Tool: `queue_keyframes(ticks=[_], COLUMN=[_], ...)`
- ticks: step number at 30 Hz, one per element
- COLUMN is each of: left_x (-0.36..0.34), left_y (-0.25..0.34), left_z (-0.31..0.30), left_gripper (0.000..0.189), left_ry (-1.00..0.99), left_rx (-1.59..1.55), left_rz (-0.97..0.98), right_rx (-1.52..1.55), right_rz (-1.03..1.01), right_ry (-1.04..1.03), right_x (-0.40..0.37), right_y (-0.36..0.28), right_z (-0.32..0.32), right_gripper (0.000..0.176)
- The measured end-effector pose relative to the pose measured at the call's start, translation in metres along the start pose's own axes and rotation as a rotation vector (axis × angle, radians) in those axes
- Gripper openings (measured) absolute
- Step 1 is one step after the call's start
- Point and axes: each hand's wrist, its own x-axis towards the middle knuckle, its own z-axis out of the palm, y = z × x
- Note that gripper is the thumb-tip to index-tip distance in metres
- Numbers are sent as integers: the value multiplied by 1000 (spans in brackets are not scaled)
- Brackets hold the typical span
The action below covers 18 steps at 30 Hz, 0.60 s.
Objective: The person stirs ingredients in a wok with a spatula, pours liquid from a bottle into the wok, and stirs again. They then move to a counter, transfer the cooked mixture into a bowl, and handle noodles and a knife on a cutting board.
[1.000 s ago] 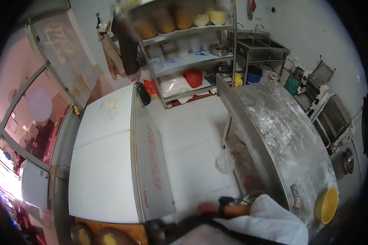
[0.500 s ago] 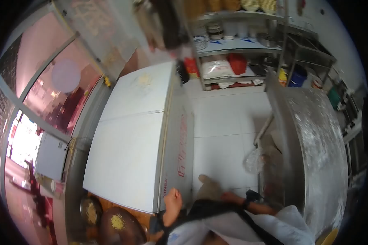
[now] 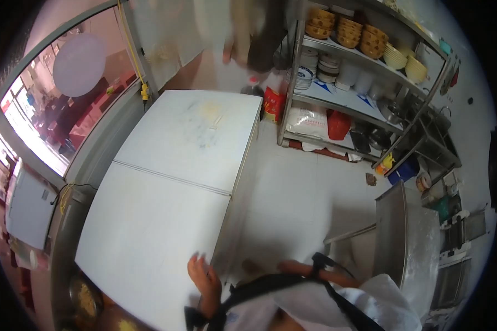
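My left hand point(image 3: 203, 276) is over the near right edge of a white chest freezer point(image 3: 149, 220), its fingers loosely apart and nothing in them. Low in front of my body is my right hand point(image 3: 294, 267), smeared by motion, close to the dark apron point(image 3: 276, 281); its fingers do not show clearly. Yellowish crumbs point(image 3: 211, 113) and grey smudges mark the far part of the freezer lid. At the bottom left, a bowl point(image 3: 85, 300) of pale food stands beside the freezer, with a small yellow heap point(image 3: 127, 324) at the frame edge.
A metal shelf point(image 3: 348, 99) with stacked bowls and plates stands at the back right. To the right is a metal-topped table point(image 3: 419, 248). A red packet point(image 3: 273, 105) sits beyond the freezer. Another person point(image 3: 259, 41), blurred, is at the far end.
My view has swung and moved forward, with the shelf now nearer. My left hand has gone from closed beside the freezer to fingers apart over its edge.
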Motion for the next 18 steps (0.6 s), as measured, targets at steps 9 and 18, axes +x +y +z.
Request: queue_keyframes(ticks=[9, 18], left_x=[44, 30], left_y=[-6, -14], left_z=[30, 8], left_gripper=[42, 36], left_ry=[-28, 263], left_rx=[105, 446], left_rz=[-83, -331], right_rx=[314, 513], right_rz=[198, 6], right_ry=[198, 426], right_x=[86, 168], right_y=[-36, -104], right_z=[-78, -182], right_gripper=[15, 13])
